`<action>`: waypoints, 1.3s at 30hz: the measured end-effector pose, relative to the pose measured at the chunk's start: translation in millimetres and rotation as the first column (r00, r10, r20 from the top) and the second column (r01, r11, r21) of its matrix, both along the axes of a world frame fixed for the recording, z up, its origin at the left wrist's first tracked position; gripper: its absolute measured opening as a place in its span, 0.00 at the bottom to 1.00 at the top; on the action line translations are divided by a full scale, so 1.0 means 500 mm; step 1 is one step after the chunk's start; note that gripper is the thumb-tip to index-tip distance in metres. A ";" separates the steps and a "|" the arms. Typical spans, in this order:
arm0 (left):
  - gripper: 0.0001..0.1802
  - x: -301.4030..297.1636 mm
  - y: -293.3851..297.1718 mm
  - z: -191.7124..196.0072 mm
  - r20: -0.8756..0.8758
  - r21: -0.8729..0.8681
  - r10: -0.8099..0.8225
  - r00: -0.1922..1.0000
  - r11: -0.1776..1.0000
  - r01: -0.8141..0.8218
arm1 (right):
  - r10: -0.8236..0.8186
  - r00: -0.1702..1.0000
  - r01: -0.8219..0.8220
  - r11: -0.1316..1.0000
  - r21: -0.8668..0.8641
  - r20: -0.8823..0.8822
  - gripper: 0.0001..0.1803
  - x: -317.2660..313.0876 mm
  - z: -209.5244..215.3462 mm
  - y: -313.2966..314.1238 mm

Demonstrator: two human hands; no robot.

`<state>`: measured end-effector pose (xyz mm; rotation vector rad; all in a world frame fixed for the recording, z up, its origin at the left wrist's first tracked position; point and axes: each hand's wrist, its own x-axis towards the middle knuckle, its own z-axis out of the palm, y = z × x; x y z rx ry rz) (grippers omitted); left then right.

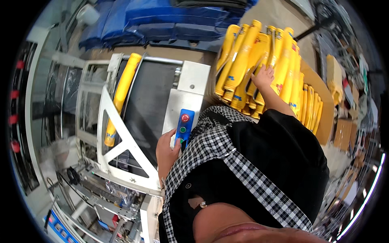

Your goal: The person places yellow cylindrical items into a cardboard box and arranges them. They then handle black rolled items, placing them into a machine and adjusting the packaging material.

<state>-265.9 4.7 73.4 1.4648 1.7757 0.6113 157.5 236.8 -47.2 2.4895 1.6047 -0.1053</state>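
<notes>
I see glossy, smooth plastic on the yellow rolls [242, 60]; the dark belt [150, 91] looks matt. My checked apron [212, 143] looks like cloth.

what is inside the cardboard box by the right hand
Long yellow packages, closely packed, the right hand at them. They hide the bottom of the cardboard box, so anything underneath is unseen.

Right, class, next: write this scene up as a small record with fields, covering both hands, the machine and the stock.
Left hand: at the blue button panel, thumb near a green button
Right hand: on the long yellow packs; grip unclear
Machine: dark belt, white frame
Lone pack: yellow, lying slanted left of the belt
Stock: many yellow packs, closely bunched, cardboard at their right
Clothing: black top, checked apron
</notes>
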 end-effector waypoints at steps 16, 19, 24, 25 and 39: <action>0.21 0.082 0.121 0.072 -0.009 0.037 -0.095 0.995 0.995 0.096 | -0.218 0.660 0.547 0.795 0.261 -0.719 0.37 0.226 0.070 0.093; 0.19 0.097 0.153 0.072 0.176 0.052 -0.030 0.984 0.998 0.021 | 0.050 0.532 0.475 0.808 0.347 -0.845 0.34 0.183 0.134 0.077; 0.29 0.146 0.257 0.014 0.702 -0.068 0.037 0.711 0.998 0.015 | 0.129 -0.112 0.243 0.965 0.098 -0.985 0.32 0.095 0.195 0.051; 0.34 0.145 0.291 0.020 0.743 -0.073 0.005 0.669 0.995 0.073 | 0.023 -0.196 0.136 0.991 -0.004 -0.980 0.34 0.074 0.216 0.048; 0.28 0.091 0.274 0.088 0.923 -0.324 0.112 -0.368 0.740 -0.589 | -0.153 -0.253 -0.936 0.289 0.201 -0.955 0.52 -0.418 0.333 0.115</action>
